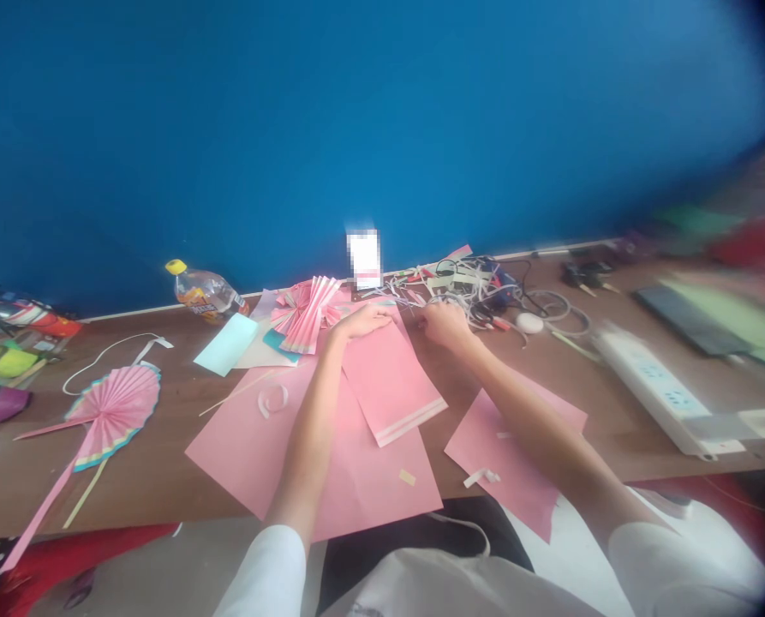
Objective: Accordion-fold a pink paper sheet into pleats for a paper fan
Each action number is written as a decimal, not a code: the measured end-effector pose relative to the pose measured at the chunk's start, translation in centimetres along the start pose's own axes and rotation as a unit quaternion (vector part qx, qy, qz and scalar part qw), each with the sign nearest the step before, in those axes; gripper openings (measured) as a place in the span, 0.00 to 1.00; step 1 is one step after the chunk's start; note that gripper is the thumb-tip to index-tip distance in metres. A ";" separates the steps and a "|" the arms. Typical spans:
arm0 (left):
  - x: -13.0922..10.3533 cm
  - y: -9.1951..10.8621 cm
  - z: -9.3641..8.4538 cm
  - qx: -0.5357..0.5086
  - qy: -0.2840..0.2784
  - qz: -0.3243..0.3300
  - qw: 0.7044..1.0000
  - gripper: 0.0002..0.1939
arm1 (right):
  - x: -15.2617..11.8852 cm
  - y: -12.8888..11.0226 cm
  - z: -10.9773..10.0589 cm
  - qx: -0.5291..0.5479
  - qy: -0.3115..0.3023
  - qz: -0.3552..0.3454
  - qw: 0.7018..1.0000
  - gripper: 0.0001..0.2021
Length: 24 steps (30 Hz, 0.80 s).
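Observation:
My left hand (367, 320) lies on the far end of a pink paper strip sheet (391, 377), its fingers stretched toward the right. White bands cross the near end of that sheet, which rests on a larger pink sheet (247, 446). To the right, my right hand (443, 324) is curled beside the pile of cords and paper scraps (478, 283); what its fingers hold, if anything, is too small to make out. A folded pink paper fan (314, 317) stands just left of my left hand. Another pink sheet (529, 480) lies partly under my right forearm.
At the left lies an open pink fan (117, 410) with blue edging. Behind the papers are a tilted bottle (206, 291) with a yellow cap and a light blue paper (226, 344). A white power strip (658, 386) and a dark flat object (687, 319) are on the right.

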<state>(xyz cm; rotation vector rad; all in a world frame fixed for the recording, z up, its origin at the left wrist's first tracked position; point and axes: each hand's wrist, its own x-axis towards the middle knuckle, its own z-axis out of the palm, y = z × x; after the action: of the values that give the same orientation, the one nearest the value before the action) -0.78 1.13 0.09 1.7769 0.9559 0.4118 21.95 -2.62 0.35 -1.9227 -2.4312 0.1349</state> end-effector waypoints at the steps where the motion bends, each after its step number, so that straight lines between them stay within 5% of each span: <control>1: 0.0 0.0 0.1 0.000 -0.002 0.001 1.000 0.19 | 0.0 0.2 0.0 0.000 0.007 0.006 1.000 0.11; 17: 0.1 0.8 0.3 -0.023 0.023 0.031 0.999 0.21 | 0.5 2.5 -2.0 0.198 0.055 -0.006 0.979 0.09; 20: 0.5 0.9 0.8 -0.010 0.055 0.044 0.997 0.21 | 0.0 1.4 -2.6 0.323 -0.020 -0.026 0.946 0.14; 24: 0.9 1.6 1.5 0.007 0.098 0.059 0.993 0.21 | -0.1 0.3 -2.4 0.497 -0.072 -0.053 0.863 0.18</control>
<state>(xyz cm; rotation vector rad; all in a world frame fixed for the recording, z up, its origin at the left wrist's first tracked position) 1.48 0.64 0.75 1.8352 0.9939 0.6677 22.42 -2.57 2.67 -1.2939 -1.8560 1.2684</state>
